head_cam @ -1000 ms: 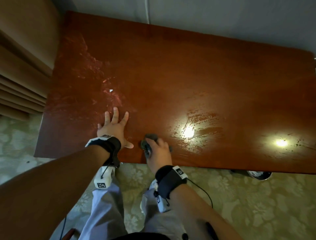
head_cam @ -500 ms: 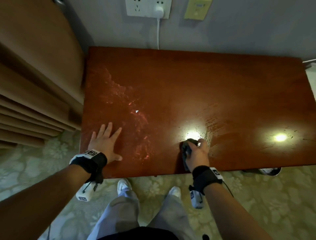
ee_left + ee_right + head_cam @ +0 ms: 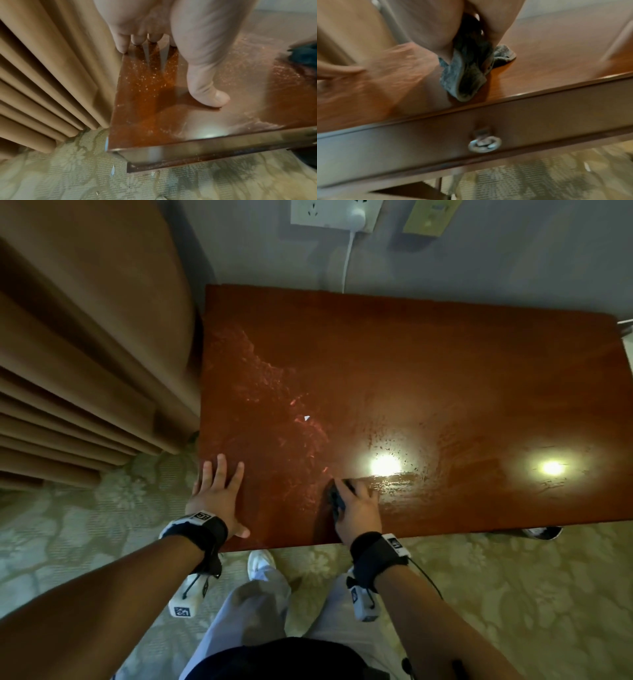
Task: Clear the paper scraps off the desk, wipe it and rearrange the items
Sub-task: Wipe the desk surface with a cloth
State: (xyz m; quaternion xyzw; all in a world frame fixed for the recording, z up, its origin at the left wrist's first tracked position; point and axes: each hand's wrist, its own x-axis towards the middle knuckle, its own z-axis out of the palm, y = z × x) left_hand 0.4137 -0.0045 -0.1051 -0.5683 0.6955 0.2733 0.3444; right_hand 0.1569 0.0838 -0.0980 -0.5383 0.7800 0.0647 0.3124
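Tan pleated curtain [image 3: 85, 344], floral carpet [image 3: 513, 594], white wall socket [image 3: 320, 213] with plugged-in cable [image 3: 347, 265]

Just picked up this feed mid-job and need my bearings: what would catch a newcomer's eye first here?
The glossy red-brown desk fills the view, with two bright glares near its front edge and cloudy smears across its left half. The right hand grips a dark cloth near the front edge, while the left hand lies flat at the front left corner. One tiny white scrap sits among the smears.
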